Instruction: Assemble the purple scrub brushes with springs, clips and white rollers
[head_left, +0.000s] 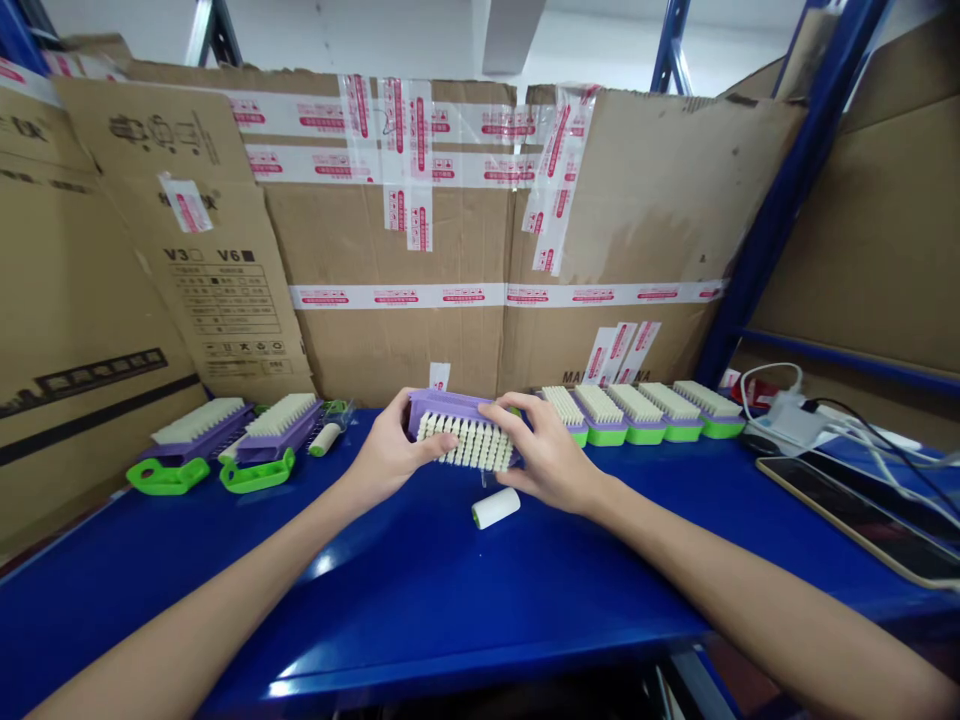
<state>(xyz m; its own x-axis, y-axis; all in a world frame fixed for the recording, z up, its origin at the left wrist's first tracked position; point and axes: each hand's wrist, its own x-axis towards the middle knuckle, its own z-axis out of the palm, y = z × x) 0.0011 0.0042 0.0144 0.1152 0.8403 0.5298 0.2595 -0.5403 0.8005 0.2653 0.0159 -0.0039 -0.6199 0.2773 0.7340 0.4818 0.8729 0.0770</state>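
A purple scrubbing brush (459, 428) with white bristles facing me is held between both hands above the blue table (420, 590). My left hand (390, 455) grips its left end, thumb on the bristles. My right hand (544, 455) grips its right end, fingers over the top edge. A small white roller with a green end (496, 508) lies on the table just below the brush.
At the left lie two purple brushes with green handles (196, 440) (270, 440) and another white roller (325, 438). A row of several green-based brushes (645, 412) stands at the right. Farther right are a white charger with cables (791, 420) and a tablet (862, 515). Taped cardboard (465, 250) walls the back.
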